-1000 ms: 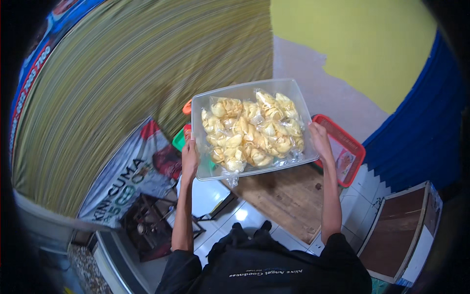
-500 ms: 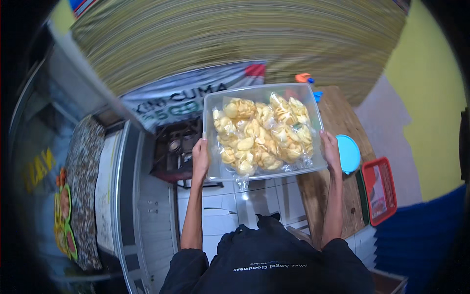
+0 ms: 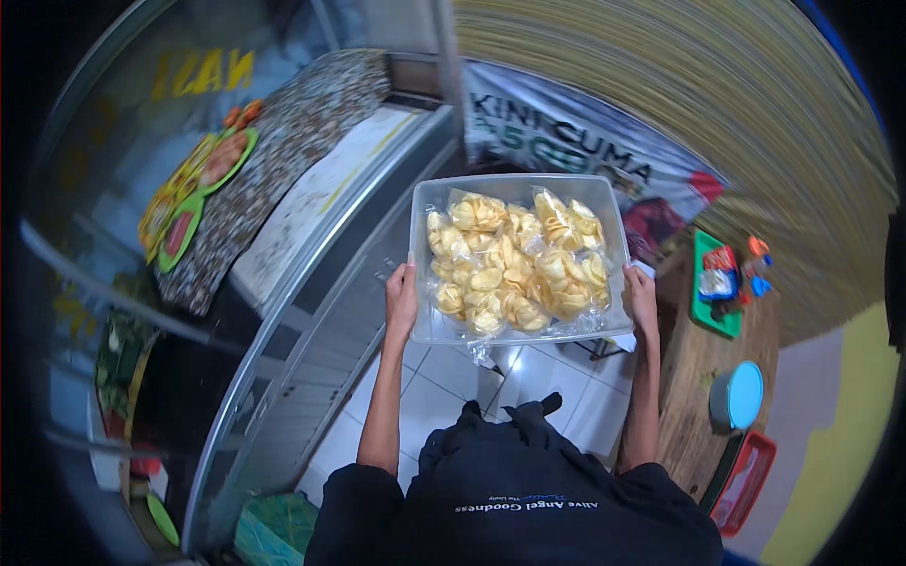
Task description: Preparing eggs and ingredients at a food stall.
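Observation:
A translucent plastic tub (image 3: pixel 427 325) is held out in front of me at about waist height. Inside it lie several clear plastic bags of pale yellow crackers (image 3: pixel 510 259), one bag's end hanging over the near rim. My left hand (image 3: pixel 401 300) grips the tub's left wall, fingers curled beneath it and thumb up on the side. The opposite wall is gripped by my right hand (image 3: pixel 642 297) in the same way. Fingers under the tub are partly hidden.
A metal-framed glass display case (image 3: pixel 311 274) stands to the left. On the right, a wooden table (image 3: pixel 694 406) bears a green tray (image 3: pixel 703 316), a blue-lidded container (image 3: pixel 741 396) and a red basket (image 3: pixel 755 481). White tiles (image 3: pixel 580 401) cover the floor; a banner (image 3: pixel 566 123) hangs ahead.
My view has turned left, so the display case fills more of it and the table sits farther right. The tub stays level between both hands.

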`<state>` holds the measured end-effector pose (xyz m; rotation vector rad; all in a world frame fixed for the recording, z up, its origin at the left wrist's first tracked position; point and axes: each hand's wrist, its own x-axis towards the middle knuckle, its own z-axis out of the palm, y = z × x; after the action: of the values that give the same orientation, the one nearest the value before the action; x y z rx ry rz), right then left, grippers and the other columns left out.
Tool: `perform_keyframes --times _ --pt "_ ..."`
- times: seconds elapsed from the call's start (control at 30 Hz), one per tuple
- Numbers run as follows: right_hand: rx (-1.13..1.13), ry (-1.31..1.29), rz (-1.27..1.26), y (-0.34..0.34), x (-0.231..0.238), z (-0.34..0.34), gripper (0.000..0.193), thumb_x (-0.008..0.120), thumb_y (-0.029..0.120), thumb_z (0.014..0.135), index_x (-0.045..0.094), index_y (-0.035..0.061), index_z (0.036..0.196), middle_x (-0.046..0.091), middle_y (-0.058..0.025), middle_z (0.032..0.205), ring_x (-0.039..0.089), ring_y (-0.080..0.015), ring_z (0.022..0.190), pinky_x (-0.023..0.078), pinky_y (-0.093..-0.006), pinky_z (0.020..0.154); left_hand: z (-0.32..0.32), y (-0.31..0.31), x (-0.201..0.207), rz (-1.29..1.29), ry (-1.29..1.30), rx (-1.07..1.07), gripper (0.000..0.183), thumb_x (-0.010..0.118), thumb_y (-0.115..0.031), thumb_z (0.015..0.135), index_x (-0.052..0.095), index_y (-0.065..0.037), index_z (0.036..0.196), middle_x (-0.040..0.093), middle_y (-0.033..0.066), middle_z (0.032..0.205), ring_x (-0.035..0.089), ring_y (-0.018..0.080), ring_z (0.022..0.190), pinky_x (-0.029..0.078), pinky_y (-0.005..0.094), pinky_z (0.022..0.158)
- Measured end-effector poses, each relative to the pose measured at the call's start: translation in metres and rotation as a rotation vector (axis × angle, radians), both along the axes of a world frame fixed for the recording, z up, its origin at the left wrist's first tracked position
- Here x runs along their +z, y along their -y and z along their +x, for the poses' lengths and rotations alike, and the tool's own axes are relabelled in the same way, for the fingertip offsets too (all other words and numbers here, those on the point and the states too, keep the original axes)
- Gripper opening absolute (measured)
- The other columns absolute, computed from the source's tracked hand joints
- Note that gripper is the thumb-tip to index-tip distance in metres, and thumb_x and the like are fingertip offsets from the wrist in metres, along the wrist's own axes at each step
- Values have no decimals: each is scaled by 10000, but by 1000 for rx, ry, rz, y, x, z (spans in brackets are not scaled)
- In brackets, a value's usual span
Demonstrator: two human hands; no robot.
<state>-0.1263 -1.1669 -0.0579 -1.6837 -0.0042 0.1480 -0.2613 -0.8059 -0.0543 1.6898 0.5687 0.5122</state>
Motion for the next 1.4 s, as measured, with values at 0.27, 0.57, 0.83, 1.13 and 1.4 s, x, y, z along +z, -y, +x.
perform_keyframes --times 0.27,0.57,0.83,1.13,1.4 --pt "317 61 77 -197 -1 -21 332 534 300 924 444 117 661 314 93 644 282 -25 594 226 -218 505 -127 -146 12 -44 18 307 398 398 -305 961 540 51 855 502 67 680 427 140 671 381 310 640" --pt "516 66 -100 -269 -6 22 297 543 333 914 558 81 758 369 101 639 311 -25 562 226 -210 489 -143 -168 -26 -54 -49 498 426 386 -313 966 574 61 1043 608 130 890 524 167 831 407 308 786" --pt "565 168 -72 -327 7 61 370 531 305 910 423 54 661 314 53 643 300 -65 617 262 -258 543 -117 -203 -3 -83 -61 525 427 408 -348 964 575 43 933 489 15 733 409 101 702 360 253 643" --pt "604 117 -94 -364 7 89 378 528 290 914 413 60 636 308 62 625 296 -59 606 246 -254 535 -98 -221 -17 -47 -25 611 422 411 -339 961 565 53 934 488 27 723 412 105 710 366 259 656" --pt "650 131 -110 -426 -17 114 372 525 286 917 416 69 635 311 68 623 297 -49 604 253 -247 528 -81 -271 -48 -42 -44 687 383 419 -301 954 546 54 884 473 55 701 401 141 694 370 294 669"
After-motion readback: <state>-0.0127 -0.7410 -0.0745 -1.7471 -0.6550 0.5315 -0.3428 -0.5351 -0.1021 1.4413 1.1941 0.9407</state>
